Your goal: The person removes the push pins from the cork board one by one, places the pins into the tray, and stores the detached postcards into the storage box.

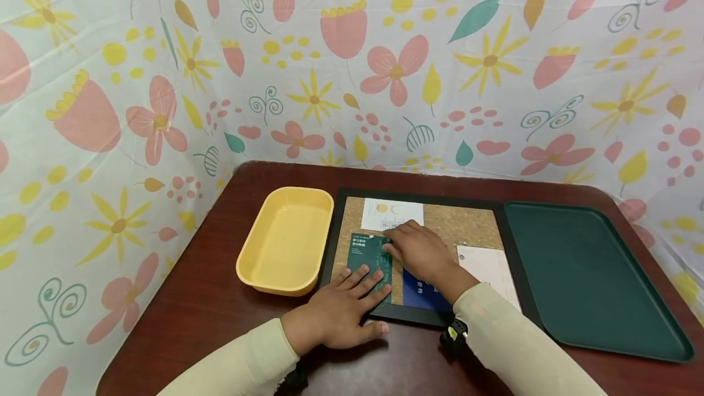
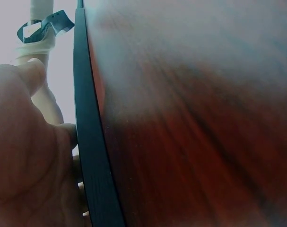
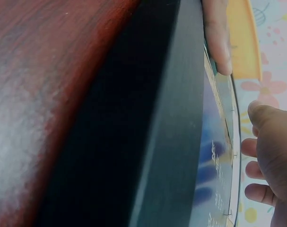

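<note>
From my place at a distance I look first in the head view, where a framed cork board (image 1: 462, 225) lies on the dark red-brown tabletop (image 1: 200, 304), between a yellow tray (image 1: 286, 237) at left and a dark green tray (image 1: 594, 280) at right. The green card (image 1: 360, 255) is on the left part of the cork, and a small pale pin (image 1: 371, 236) shows at its upper edge. The left grip (image 1: 338, 316) is laid flat with fingers spread, covering the lower part of this card and of the black frame. The right grip (image 1: 420, 249) is at the card's upper right corner, above the blue card (image 1: 415, 289); its fingers are bent, with thumb and forefinger apart, and I see nothing pinched. A white printed card (image 1: 379, 216) lies at the top of the board, and a pale card (image 1: 484, 267) on its right part. In the left wrist view, I see the left palm beside the black frame, with the fingers partly hidden behind it. In the right wrist view, the frame takes a large part of the picture; the right fingers are loosely curled near the board's surface, the thumb standing apart from them
</note>
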`<control>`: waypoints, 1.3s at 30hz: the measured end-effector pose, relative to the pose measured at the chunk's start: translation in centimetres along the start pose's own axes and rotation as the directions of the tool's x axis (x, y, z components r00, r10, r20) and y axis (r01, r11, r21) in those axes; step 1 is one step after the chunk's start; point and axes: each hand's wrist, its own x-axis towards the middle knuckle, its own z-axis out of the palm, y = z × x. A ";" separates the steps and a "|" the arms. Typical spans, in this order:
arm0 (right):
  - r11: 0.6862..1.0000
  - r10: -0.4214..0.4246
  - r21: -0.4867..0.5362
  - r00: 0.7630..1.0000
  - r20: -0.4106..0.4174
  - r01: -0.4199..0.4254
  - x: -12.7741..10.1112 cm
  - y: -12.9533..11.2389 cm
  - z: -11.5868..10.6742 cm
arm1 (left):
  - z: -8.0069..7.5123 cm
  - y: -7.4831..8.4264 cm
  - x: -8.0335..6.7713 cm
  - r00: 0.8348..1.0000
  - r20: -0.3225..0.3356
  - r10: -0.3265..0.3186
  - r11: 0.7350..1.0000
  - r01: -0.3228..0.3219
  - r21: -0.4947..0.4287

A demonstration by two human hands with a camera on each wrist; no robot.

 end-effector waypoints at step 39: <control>0.998 0.014 0.063 0.998 0.057 -0.018 2.3 -1.2 1.1 | -0.1 0.0 -0.1 1.000 0.002 0.002 1.000 -0.002 -0.011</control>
